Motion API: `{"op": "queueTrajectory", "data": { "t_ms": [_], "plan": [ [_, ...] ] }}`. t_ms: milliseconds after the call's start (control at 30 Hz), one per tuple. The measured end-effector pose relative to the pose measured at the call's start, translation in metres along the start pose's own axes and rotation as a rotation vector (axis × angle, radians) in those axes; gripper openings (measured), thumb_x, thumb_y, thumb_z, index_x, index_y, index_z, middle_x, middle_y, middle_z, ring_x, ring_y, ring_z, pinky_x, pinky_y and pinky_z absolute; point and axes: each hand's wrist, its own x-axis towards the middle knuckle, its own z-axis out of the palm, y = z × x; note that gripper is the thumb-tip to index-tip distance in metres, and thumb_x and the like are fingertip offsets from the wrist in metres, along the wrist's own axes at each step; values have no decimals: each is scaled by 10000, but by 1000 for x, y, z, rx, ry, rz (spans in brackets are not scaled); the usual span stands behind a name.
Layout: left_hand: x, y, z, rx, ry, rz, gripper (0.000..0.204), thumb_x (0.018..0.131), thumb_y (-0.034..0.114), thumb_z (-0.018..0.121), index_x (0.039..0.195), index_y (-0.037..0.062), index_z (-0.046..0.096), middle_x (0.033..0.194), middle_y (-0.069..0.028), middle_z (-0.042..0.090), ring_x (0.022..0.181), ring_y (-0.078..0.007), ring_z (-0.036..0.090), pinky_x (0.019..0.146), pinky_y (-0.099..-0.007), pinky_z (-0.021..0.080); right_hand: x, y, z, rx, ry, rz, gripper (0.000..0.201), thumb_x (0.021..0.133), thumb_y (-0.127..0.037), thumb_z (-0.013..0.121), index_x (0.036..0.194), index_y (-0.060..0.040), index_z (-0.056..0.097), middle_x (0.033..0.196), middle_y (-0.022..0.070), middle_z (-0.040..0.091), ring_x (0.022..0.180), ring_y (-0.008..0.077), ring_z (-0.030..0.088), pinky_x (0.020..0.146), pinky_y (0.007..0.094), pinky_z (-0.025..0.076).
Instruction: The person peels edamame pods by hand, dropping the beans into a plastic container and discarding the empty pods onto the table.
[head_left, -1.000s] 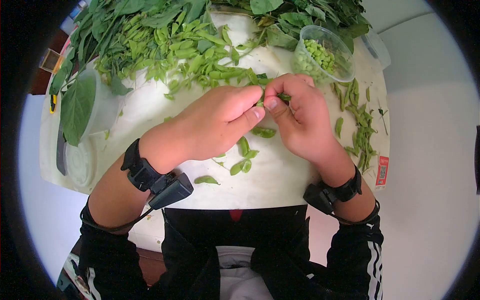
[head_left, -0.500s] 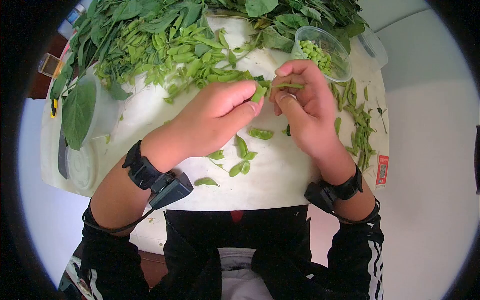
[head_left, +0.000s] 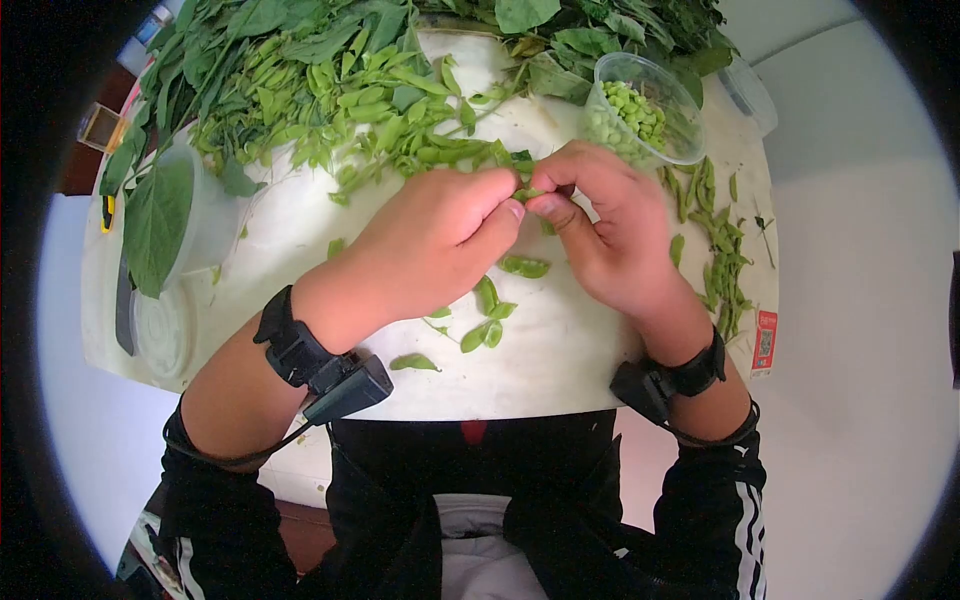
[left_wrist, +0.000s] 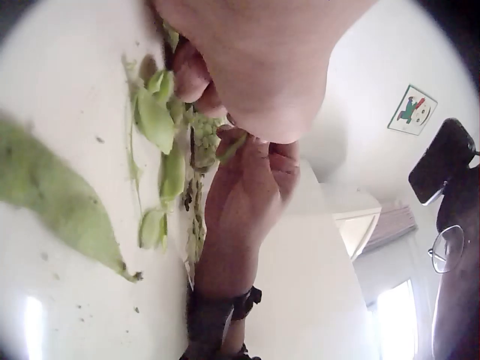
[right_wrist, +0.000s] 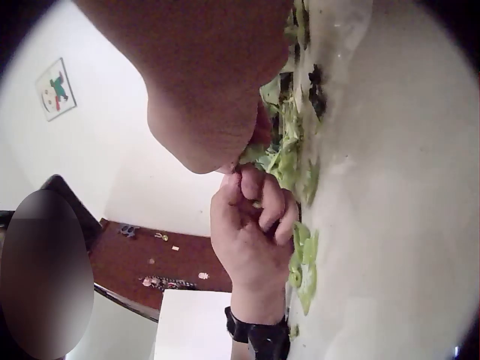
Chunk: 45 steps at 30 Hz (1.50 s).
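Observation:
A green bean pod (head_left: 527, 195) is pinched between the fingertips of both hands, above the middle of the table. My left hand (head_left: 425, 240) grips one end of it between thumb and curled forefinger, and most of the pod is hidden there. From the other side my right hand (head_left: 618, 235) pinches it with thumb and forefinger. The left wrist view shows a green piece of pod (left_wrist: 232, 148) at the right fingertips. Below the hands several loose pods (head_left: 486, 334) lie on the white table (head_left: 560, 370), with a single pod (head_left: 414, 362) nearer the front edge.
A clear tub (head_left: 690, 145) of shelled green beans (head_left: 635, 112) stands beyond my right hand. Several pods (head_left: 725, 265) lie in a strip at the right. Leafy stalks (head_left: 290, 30) and a heap of pods (head_left: 380, 110) cover the back. A plastic container (head_left: 205, 215) stands left.
Half a second ago the hands were apart, with a green strip at the right fingers. The right hand has since moved left and now meets the left hand at the pod.

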Motion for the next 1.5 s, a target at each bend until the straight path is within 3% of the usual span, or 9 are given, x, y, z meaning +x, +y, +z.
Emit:
{"op": "queueTrajectory", "data": {
  "t_ms": [33,267,367,433,533,633,900,1167,1500],
  "plan": [
    [-1,1,0,23,8,-11,208,899,161,507,778,-8,499,631,-202,517,619,-396,521,546,-460,368,0,0,0,-3,-2,-9,142,772,33,621,899,-19,584,788,132,583,711,325,583,652,369,479],
    [-2,1,3,25,40,-38,189,893,144,493,784,-10,501,656,-211,536,641,-405,527,554,-457,384,-2,1,0,105,-29,-28,115,794,34,621,888,-23,586,789,123,589,736,302,592,657,344,479],
    [-2,-4,2,-84,31,-26,187,897,155,493,815,-11,520,608,-174,509,578,-338,528,543,-423,383,0,0,1,86,-1,-32,118,793,43,625,884,-24,589,792,121,591,722,287,591,652,335,479],
    [-4,-6,0,-562,-120,-157,240,963,228,463,884,13,534,616,15,379,552,-74,339,490,-250,269,1,1,-1,92,10,-55,123,786,49,629,878,-23,589,795,118,590,726,282,591,657,334,479],
    [-3,0,0,-742,-159,-319,279,984,265,433,887,26,539,636,63,348,546,-39,276,484,-203,215,2,-1,-2,89,-3,-82,132,773,60,636,867,-21,591,801,111,587,737,273,591,665,330,480],
    [-1,-6,-5,-894,-253,-375,281,992,254,422,898,19,544,625,54,364,527,-42,287,464,-210,214,3,0,-3,79,-17,-97,139,765,66,641,863,-22,596,808,103,583,749,265,590,669,327,483],
    [1,0,-4,-780,-200,-383,299,977,216,405,874,-14,565,546,28,388,459,-52,297,433,-215,239,1,-1,-2,44,-13,-128,158,749,74,630,841,-55,632,826,86,580,747,262,586,671,329,476],
    [5,-3,-13,-949,-365,-430,348,954,244,408,832,-32,581,536,1,423,447,-62,312,431,-226,263,2,-2,-8,-194,29,-277,263,601,44,630,818,-103,646,813,25,585,749,232,589,667,337,431],
    [5,-8,-11,-984,-315,-485,344,945,297,408,862,-5,552,522,-11,407,415,-92,310,409,-243,243,-1,-6,-8,-3,26,-238,144,663,8,633,783,-60,592,796,83,570,721,261,571,625,356,430]
  ]
}}
